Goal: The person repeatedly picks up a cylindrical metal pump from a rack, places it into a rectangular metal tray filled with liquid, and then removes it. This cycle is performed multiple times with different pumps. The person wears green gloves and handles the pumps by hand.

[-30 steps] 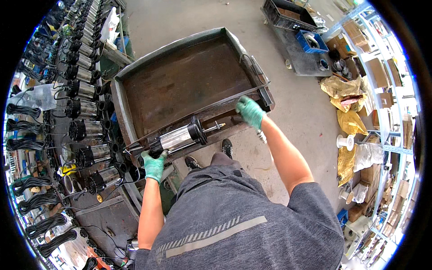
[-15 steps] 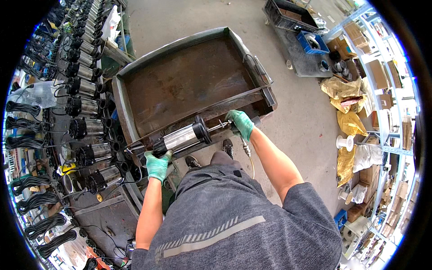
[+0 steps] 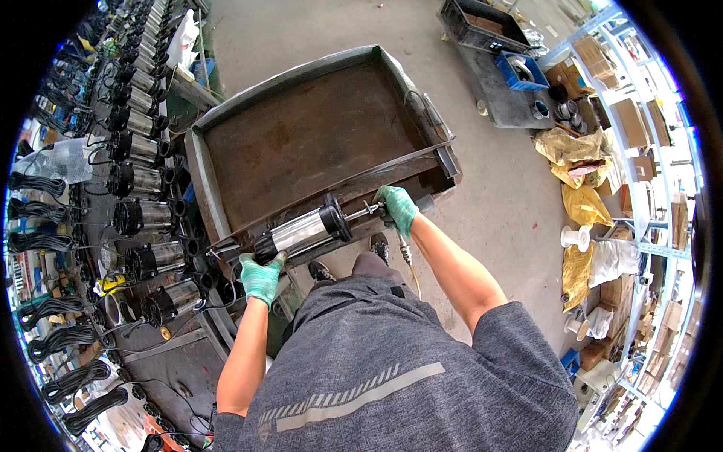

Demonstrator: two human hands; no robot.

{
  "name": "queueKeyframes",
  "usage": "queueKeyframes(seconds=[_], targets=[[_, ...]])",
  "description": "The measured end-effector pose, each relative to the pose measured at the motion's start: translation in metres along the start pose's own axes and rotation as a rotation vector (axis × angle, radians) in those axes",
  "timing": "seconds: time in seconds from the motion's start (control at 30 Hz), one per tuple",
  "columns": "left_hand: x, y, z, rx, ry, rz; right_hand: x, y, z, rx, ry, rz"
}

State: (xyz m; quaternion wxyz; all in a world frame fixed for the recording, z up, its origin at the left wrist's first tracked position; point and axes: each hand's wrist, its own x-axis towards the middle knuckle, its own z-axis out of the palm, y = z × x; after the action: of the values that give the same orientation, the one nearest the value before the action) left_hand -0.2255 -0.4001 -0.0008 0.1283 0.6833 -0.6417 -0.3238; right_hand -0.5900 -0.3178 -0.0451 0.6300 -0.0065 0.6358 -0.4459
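Note:
A cylindrical pump motor, with a shiny metal body and black ends, lies slantwise at the near edge of the metal trough. My left hand, in a green glove, grips its black left end. At its right end, a thin metal rod runs between the motor and my right hand. That hand, also gloved in green, is closed around an air tool whose body is mostly hidden by the fingers. A hose with a metal fitting hangs below it.
Beyond the motor stands the wide rusty trough. Rows of similar motors and coiled black cables fill the left side. To the right are a low table with a blue crate, yellow sacks, a white spool and shelving.
Both hands and the motor appear very slightly farther left in the picture, along with the surroundings. Both grips look the same.

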Motion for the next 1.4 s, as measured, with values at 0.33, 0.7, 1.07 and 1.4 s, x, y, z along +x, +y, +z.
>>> queueKeyframes(seconds=[0.33, 0.7, 1.07, 1.4], targets=[[-0.002, -0.022, 0.014, -0.137, -0.013, 0.037, -0.016, -0.009, -0.04, -0.243, -0.144, -0.265], [-0.006, -0.018, 0.018, -0.214, 0.009, 0.043, 0.028, -0.113, -0.163, -1.474, 0.65, -0.174], [-0.006, -0.03, 0.016, -0.034, 0.008, 0.032, 0.034, -0.121, -0.142, -1.422, 0.722, -0.308], [0.089, -0.111, -0.067, -0.898, -0.007, -0.591, -0.041, -0.039, 0.102, -0.912, 0.178, -1.016]])
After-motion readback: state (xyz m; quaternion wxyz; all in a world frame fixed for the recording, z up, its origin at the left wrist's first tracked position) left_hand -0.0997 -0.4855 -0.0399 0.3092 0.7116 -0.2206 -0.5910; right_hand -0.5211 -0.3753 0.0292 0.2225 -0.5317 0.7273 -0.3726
